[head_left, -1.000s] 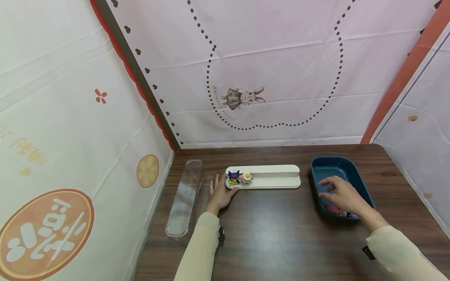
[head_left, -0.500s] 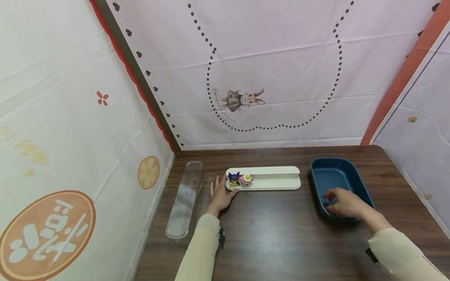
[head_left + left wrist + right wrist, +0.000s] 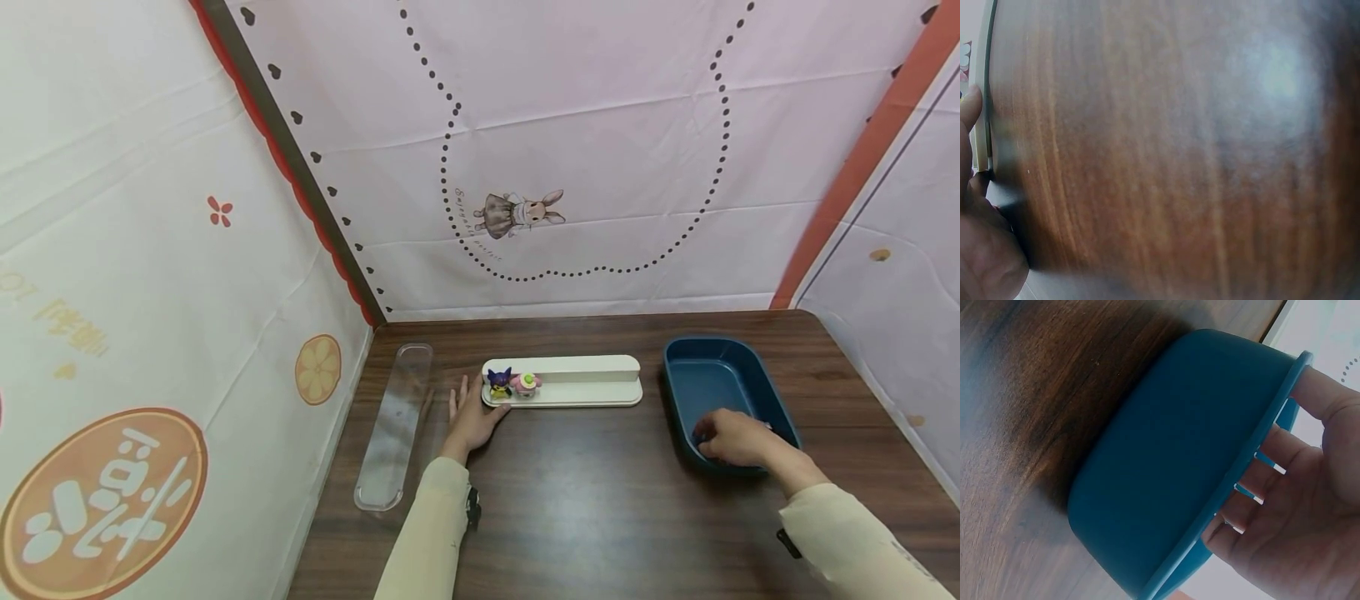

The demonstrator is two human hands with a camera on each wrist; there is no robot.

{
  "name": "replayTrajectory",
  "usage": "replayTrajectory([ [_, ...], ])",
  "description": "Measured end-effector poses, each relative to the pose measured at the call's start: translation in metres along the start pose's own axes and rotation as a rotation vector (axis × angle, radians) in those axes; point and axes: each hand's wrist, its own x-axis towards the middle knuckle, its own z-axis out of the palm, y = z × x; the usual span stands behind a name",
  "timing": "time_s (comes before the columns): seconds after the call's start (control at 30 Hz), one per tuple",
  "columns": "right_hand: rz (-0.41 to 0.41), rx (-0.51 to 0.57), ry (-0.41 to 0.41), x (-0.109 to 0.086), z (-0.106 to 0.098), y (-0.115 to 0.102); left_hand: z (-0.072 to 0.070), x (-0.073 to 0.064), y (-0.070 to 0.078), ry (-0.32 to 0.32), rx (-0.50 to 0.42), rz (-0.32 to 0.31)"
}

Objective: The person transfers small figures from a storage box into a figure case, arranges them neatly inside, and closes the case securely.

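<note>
Extending into the blue bin (image 3: 712, 385), the right hand (image 3: 738, 438) hides its fingertips; grasp indeterminate. Fingers extended, the left hand (image 3: 471, 423) touches the white tray (image 3: 592, 393). Figurines (image 3: 526, 384) on it: probably light, rigid; pinch their bodies.

From mid-table (image 3: 570, 483), I had open passage toward one o'clock, between the white tray (image 3: 592, 392) at twelve and the blue bin (image 3: 705, 383) at two. Two figurines and the left hand (image 3: 471, 419) blocked the tray's nine-o'clock end; the bin's walls hemmed the right hand (image 3: 733, 437).
</note>
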Motion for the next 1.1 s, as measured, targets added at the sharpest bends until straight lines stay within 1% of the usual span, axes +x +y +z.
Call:
replayTrajectory([
  [0.2,-0.007,-0.018,-0.011,0.0013,0.0004,-0.0018,0.0003,-0.0001,-0.0009,0.002,0.0,0.005],
  [0.4,-0.03,-0.013,0.004,0.0031,0.0,-0.0006,-0.0005,-0.0007,-0.0002,-0.001,-0.004,0.004],
  [0.67,-0.039,0.103,0.002,0.0008,-0.0017,0.0016,-0.0004,-0.0009,-0.0003,0.012,-0.009,0.018],
  [0.77,-0.043,0.142,-0.005,-0.0013,-0.0025,0.0016,0.0002,-0.0006,-0.0006,0.007,-0.006,0.016],
  [0.97,-0.053,0.2,-0.013,-0.0045,-0.0053,-0.0002,0.0005,0.0004,-0.0013,-0.004,0.003,0.003],
  [1.1,-0.053,0.218,-0.012,-0.0045,-0.007,0.0009,0.0001,0.0,-0.0007,0.008,-0.007,0.013],
])
